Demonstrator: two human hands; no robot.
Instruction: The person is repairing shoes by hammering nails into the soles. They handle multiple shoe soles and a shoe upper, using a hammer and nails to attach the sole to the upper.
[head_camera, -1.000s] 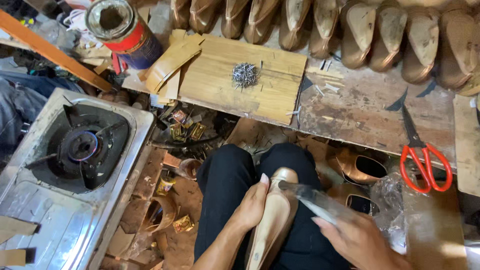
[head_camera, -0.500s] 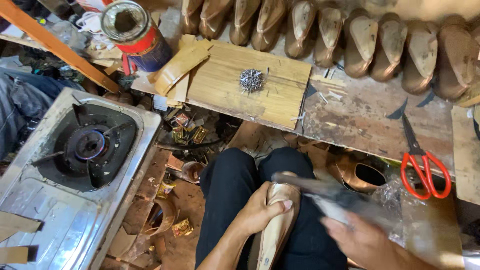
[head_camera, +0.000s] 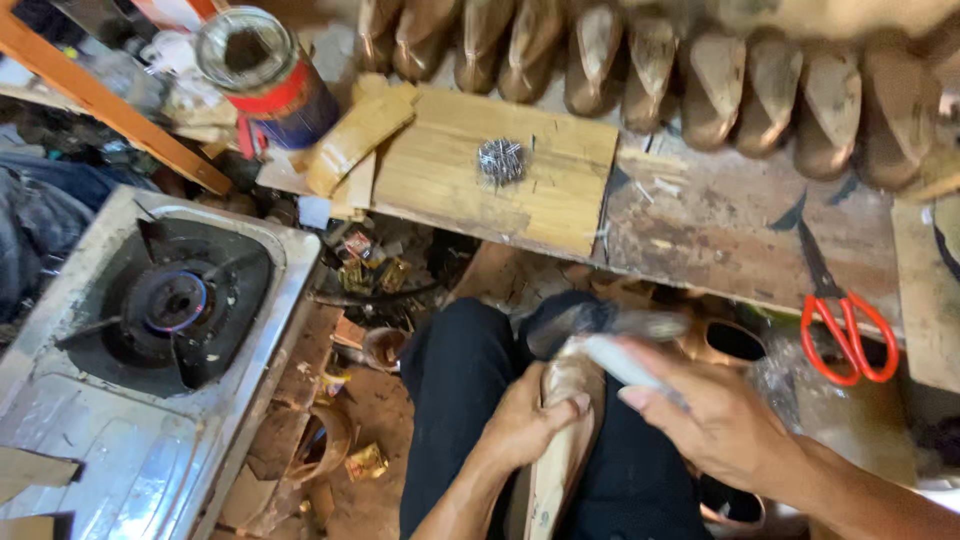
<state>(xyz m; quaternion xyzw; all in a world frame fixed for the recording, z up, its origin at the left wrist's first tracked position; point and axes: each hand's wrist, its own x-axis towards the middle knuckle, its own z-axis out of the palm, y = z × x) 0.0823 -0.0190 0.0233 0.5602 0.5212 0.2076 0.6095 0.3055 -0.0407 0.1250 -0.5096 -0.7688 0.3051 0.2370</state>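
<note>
Head view shows the left hand (head_camera: 525, 425) gripping a tan shoe (head_camera: 560, 440) on the lap while right-hand fingers (head_camera: 650, 400) clasp a blurred tool (head_camera: 610, 325); steady short strokes near the toe suit best.

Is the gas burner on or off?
On. A small blue flame ring shows at the centre of the gas burner on the steel stove. Nothing sits on it.

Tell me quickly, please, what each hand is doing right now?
Left hand: closed on the tan shoe on the lap.
Right hand: closed on a blurred metal tool.
</note>
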